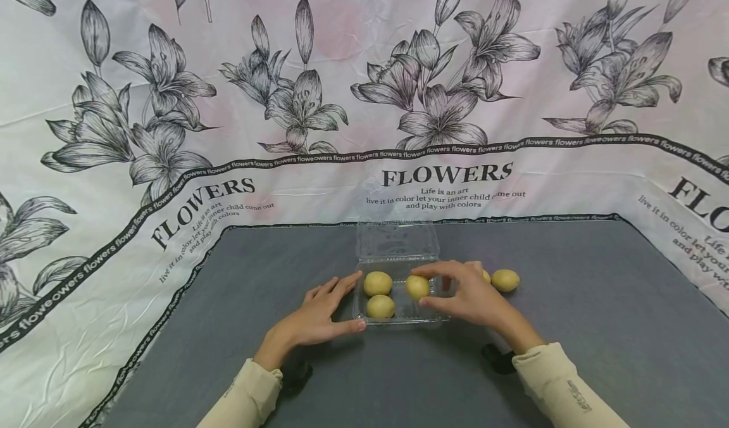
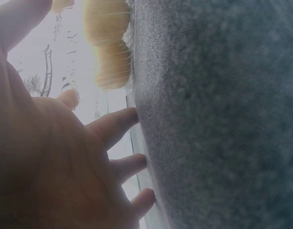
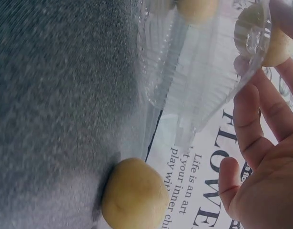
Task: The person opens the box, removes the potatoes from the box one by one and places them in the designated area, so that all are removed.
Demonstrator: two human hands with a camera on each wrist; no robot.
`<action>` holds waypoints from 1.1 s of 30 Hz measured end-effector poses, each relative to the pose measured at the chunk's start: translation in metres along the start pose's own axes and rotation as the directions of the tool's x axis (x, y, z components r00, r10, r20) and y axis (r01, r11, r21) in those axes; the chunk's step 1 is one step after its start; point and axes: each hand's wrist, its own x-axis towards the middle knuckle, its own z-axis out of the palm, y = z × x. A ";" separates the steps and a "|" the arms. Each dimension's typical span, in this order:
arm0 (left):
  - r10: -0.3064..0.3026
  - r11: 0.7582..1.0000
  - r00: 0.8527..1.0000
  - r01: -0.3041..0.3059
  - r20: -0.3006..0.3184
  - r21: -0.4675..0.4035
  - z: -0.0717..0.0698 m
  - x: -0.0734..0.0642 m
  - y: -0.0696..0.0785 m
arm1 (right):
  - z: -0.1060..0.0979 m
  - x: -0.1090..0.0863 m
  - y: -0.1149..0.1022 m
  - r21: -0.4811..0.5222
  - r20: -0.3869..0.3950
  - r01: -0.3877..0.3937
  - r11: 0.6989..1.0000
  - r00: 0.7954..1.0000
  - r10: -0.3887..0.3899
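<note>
A clear plastic clamshell box [image 1: 401, 317] stands on the table with its lid [image 1: 397, 241] raised at the back. On its left side sit two yellow potatoes, one [image 1: 378, 283] behind the other [image 1: 380, 307]. Thumb and fingertips of my right hand [image 1: 473, 295] pinch another potato [image 1: 417, 287] over the box's right half; the right wrist view shows this potato [image 3: 278, 47] partly behind the clear wall. My left hand [image 1: 319, 314] rests at the box's left edge, its fingers spread and fairly straight.
Right of the box lies a potato [image 1: 505, 280], with another [image 1: 486, 276] mostly hidden behind my right hand. Dark grey cloth covers the table [image 1: 398, 383]. A white flower-printed curtain [image 1: 353, 99] hangs around the back and sides.
</note>
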 end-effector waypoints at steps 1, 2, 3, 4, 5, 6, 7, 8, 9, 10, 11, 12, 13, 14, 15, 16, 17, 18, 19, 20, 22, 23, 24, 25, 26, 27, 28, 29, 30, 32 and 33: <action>0.000 1.000 1.000 0.000 0.000 -0.001 0.000 0.000 0.000 | -0.001 -0.001 0.000 -0.005 -0.003 -0.002 1.000 1.000 0.002; 0.002 1.000 1.000 -0.002 0.000 -0.003 0.000 0.000 0.000 | -0.003 -0.001 0.000 -0.010 -0.007 -0.005 1.000 1.000 0.005; 0.002 1.000 1.000 -0.002 0.000 -0.005 0.000 0.000 0.000 | -0.004 -0.002 0.001 -0.012 -0.009 -0.009 1.000 1.000 0.009; 0.000 1.000 1.000 0.000 0.000 -0.006 0.000 0.000 0.000 | -0.005 -0.003 0.001 -0.014 -0.010 -0.011 1.000 1.000 0.011; -0.001 1.000 1.000 0.001 -0.001 -0.005 0.000 0.000 0.000 | -0.006 -0.003 0.001 -0.013 -0.012 -0.011 1.000 1.000 0.011; -0.002 1.000 1.000 0.002 -0.001 -0.005 0.000 0.000 0.000 | -0.007 -0.004 0.002 -0.009 -0.014 -0.015 1.000 1.000 0.015; -0.002 1.000 1.000 0.002 -0.001 -0.005 0.000 0.000 0.000 | -0.009 -0.005 0.002 -0.007 -0.015 -0.021 1.000 1.000 0.020; -0.003 1.000 1.000 0.003 -0.001 -0.004 0.000 0.000 0.000 | -0.010 -0.006 0.003 -0.006 -0.017 -0.024 1.000 1.000 0.024; -0.004 1.000 1.000 0.004 -0.001 -0.003 0.000 0.000 0.000 | -0.011 -0.006 0.004 -0.004 -0.019 -0.030 1.000 0.999 0.030; -0.005 1.000 1.000 0.005 -0.002 -0.001 0.000 0.000 0.000 | -0.012 -0.007 0.005 -0.003 -0.021 -0.035 0.999 0.999 0.035; -0.005 1.000 1.000 0.005 -0.002 0.001 0.000 0.000 0.000 | -0.013 -0.007 0.005 -0.002 -0.023 -0.042 0.999 0.999 0.041; -0.004 1.000 1.000 0.004 -0.002 0.002 0.000 0.000 0.000 | -0.015 -0.008 0.006 -0.001 -0.025 -0.053 0.999 0.998 0.053; -0.005 1.000 1.000 0.005 -0.002 0.003 0.000 0.000 0.000 | -0.016 -0.009 0.006 0.002 -0.027 -0.059 0.998 0.998 0.059; -0.006 1.000 1.000 0.006 -0.002 0.004 0.000 0.000 0.000 | -0.017 -0.010 0.007 0.005 -0.032 -0.064 0.998 0.997 0.065; -0.007 1.000 1.000 0.007 -0.002 0.004 0.000 0.000 0.000 | -0.018 -0.010 0.007 0.012 -0.036 -0.069 0.998 0.997 0.069; -0.007 1.000 1.000 0.007 -0.001 0.004 0.000 0.000 0.000 | -0.019 -0.011 0.008 0.021 -0.038 -0.072 0.997 0.997 0.073; -0.007 1.000 1.000 0.007 -0.001 0.004 0.000 0.000 0.000 | -0.020 -0.012 0.008 0.028 -0.042 -0.075 0.997 0.996 0.076; -0.008 1.000 1.000 0.008 0.000 0.004 0.000 0.000 0.000 | -0.021 -0.013 0.009 0.035 -0.044 -0.078 0.996 0.996 0.080; -0.009 1.000 1.000 0.009 0.000 0.004 0.000 0.000 0.000 | -0.022 -0.014 0.009 0.036 -0.049 -0.081 0.996 0.995 0.083; -0.009 1.000 1.000 0.009 0.000 0.005 0.000 0.000 0.000 | -0.023 -0.015 0.010 0.032 -0.053 -0.084 0.996 0.995 0.085; -0.010 1.000 1.000 0.010 0.001 0.005 0.000 0.000 -0.001 | -0.025 -0.017 0.011 0.017 -0.062 -0.094 0.995 0.994 0.095; -0.011 1.000 1.000 0.011 0.001 0.006 0.001 0.000 -0.001 | -0.026 -0.018 0.011 0.003 -0.068 -0.094 0.996 0.993 0.094; -0.013 1.000 1.000 0.012 0.002 0.005 0.001 0.001 -0.001 | -0.027 -0.019 0.012 -0.009 -0.074 -0.094 0.996 0.993 0.093; -0.013 1.000 1.000 0.013 0.001 0.005 0.001 0.001 -0.001 | -0.028 -0.019 0.013 -0.020 -0.081 -0.093 0.995 0.993 0.091; -0.014 1.000 1.000 0.014 0.001 0.004 0.001 0.001 -0.001 | -0.029 -0.020 0.013 -0.024 -0.086 -0.090 0.996 0.992 0.088; -0.015 1.000 1.000 0.015 0.001 0.003 0.001 0.001 -0.001 | -0.030 -0.021 0.014 -0.024 -0.092 -0.086 0.996 0.992 0.084; -0.015 1.000 1.000 0.015 0.001 0.002 0.001 0.001 -0.001 | -0.032 -0.022 0.015 -0.023 -0.096 -0.081 0.996 0.992 0.079; -0.016 1.000 1.000 0.016 0.000 0.002 0.002 0.001 -0.001 | -0.033 -0.023 0.016 -0.023 -0.100 -0.075 0.997 0.992 0.073; -0.017 1.000 1.000 0.017 -0.001 0.002 0.002 0.001 -0.001 | -0.034 -0.024 0.017 -0.023 -0.104 -0.073 0.997 0.992 0.071; -0.017 1.000 1.000 0.017 -0.004 0.003 0.002 0.001 -0.001 | -0.036 -0.026 0.019 -0.027 -0.111 -0.076 0.997 0.991 0.072; -0.017 1.000 1.000 0.017 -0.003 0.004 0.002 0.001 -0.001 | -0.037 -0.027 0.020 -0.029 -0.114 -0.078 0.997 0.991 0.074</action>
